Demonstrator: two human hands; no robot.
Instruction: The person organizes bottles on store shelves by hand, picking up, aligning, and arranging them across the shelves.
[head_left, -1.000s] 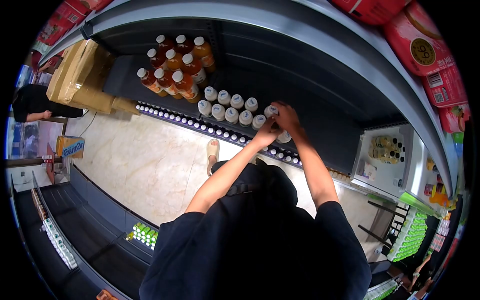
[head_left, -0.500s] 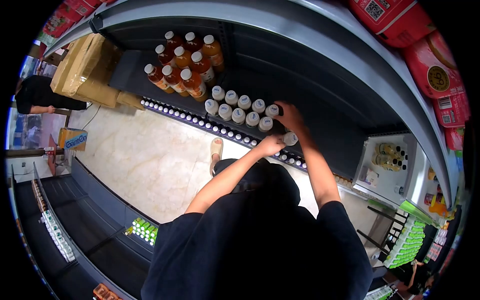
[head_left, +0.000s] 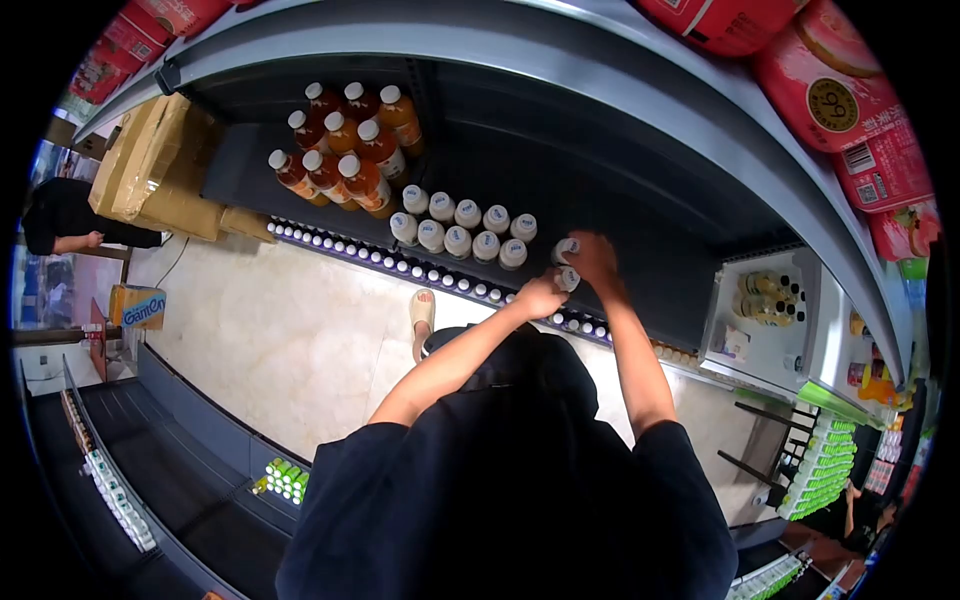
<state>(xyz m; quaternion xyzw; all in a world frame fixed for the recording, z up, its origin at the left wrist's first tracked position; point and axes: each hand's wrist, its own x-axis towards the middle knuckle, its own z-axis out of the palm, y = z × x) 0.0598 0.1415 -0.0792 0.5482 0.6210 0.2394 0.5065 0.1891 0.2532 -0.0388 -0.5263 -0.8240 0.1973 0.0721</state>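
Several small white-capped bottles (head_left: 457,241) stand upright in two rows on the dark shelf (head_left: 640,255). Just right of these rows, my right hand (head_left: 594,260) has its fingers closed round one more such bottle (head_left: 567,247). My left hand (head_left: 540,298) grips another white-capped bottle (head_left: 567,279) at the shelf's front edge, close by the right hand. Both hands hide most of the bodies of the bottles they hold. Larger bottles of orange drink (head_left: 365,183) with white caps are grouped further left on the same shelf.
A lower row of white-capped bottles (head_left: 430,273) runs beneath the shelf edge. Overhead curves an upper shelf rail (head_left: 480,35) with red packages (head_left: 835,105). Cardboard boxes (head_left: 150,165) stand left; a white case with bottles (head_left: 770,300) is right. Another person (head_left: 75,220) is far left.
My right hand has let go of the end bottle in the back row, moved back toward my left hand and closed on another bottle. The view has shifted slightly.
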